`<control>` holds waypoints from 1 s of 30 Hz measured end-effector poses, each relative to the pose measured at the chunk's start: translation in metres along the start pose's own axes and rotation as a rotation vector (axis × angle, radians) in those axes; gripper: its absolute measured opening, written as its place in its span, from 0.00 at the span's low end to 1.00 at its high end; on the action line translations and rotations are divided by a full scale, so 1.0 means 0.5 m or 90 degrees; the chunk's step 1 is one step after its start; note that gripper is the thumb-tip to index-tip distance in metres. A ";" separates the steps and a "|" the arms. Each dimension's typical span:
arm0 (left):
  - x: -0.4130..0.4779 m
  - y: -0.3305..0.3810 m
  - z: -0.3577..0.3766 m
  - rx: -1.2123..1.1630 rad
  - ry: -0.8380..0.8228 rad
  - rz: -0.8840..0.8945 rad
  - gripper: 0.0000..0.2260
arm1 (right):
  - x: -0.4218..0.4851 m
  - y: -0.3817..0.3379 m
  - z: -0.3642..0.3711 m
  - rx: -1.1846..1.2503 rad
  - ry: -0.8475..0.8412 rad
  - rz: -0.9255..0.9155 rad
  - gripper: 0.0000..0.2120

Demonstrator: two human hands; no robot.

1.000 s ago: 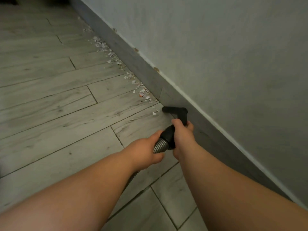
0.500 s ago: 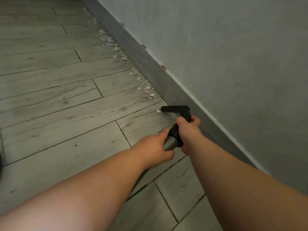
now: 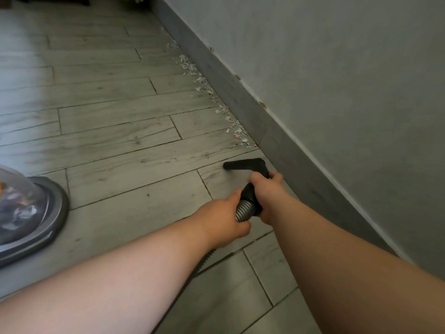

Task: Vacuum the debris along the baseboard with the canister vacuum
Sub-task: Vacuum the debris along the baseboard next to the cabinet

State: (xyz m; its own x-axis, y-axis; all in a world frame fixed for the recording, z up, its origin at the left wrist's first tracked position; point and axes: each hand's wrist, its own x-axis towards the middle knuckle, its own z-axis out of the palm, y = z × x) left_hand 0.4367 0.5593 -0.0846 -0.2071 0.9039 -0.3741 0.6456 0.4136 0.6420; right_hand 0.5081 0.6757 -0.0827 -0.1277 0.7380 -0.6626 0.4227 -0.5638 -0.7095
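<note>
Nearest along the baseboard (image 3: pixel 284 138), the left hand (image 3: pixel 220 219) has its fingers clenched around the ribbed hose (image 3: pixel 243 209), and just ahead the right hand (image 3: pixel 267 192) grasps the black handle (image 3: pixel 250 192). Beyond it the black nozzle (image 3: pixel 243 164) rests on the floor (image 3: pixel 120 145) just beside the baseboard. Farther along the baseboard lies the strip of debris (image 3: pixel 216 102), and the canister vacuum (image 3: pixel 31 210) sits well apart from the baseboard.

grey wood-look plank floor (image 3: pixel 108 150), pale textured wall (image 3: pixel 349 75)
</note>
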 end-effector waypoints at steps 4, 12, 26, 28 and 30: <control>-0.032 -0.012 -0.009 0.017 0.000 -0.042 0.31 | -0.019 0.014 0.024 -0.004 -0.021 -0.005 0.26; -0.021 -0.016 -0.011 -0.005 -0.038 -0.030 0.32 | -0.016 0.030 0.018 0.044 0.019 0.009 0.26; 0.158 0.029 0.022 -0.036 -0.103 0.011 0.36 | 0.092 -0.024 -0.057 0.042 0.162 -0.020 0.31; 0.176 0.030 0.023 -0.047 -0.093 0.010 0.36 | 0.107 -0.035 -0.055 0.028 0.161 -0.032 0.31; 0.197 0.030 0.028 -0.061 -0.081 0.005 0.37 | 0.127 -0.049 -0.052 0.014 0.157 -0.043 0.31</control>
State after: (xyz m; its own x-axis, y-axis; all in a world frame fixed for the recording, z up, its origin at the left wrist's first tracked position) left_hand 0.4363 0.6530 -0.1213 -0.1029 0.8887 -0.4467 0.5720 0.4202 0.7044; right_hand 0.5131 0.7463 -0.1010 0.0686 0.8411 -0.5365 0.4003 -0.5157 -0.7575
